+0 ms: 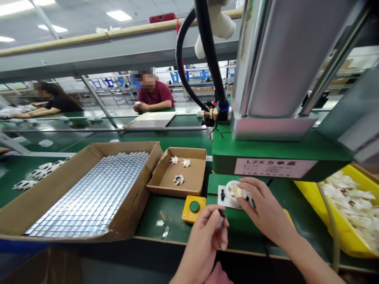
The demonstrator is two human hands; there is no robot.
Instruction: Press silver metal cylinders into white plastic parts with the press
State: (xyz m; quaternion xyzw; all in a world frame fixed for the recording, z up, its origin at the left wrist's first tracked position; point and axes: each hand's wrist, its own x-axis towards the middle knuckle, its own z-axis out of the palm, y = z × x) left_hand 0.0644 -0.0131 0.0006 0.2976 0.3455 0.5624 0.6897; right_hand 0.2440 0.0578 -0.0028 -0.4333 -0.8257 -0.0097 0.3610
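Observation:
My right hand (263,207) reaches onto the white fixture plate (225,195) of the green press machine (266,152), its fingers closed round a small white plastic impeller (236,191) seated there. My left hand (207,236) hovers nearer to me, just right of the yellow button box (194,208), pinching a small dark cylindrical part (220,219) between thumb and fingers.
A large cardboard box (38,197) with rows of small shiny metal pieces lies at left. A small cardboard tray (161,173) holds three white impellers. A yellow bin (343,228) of white impellers sits at right. Two other people sit across the green conveyor (89,136).

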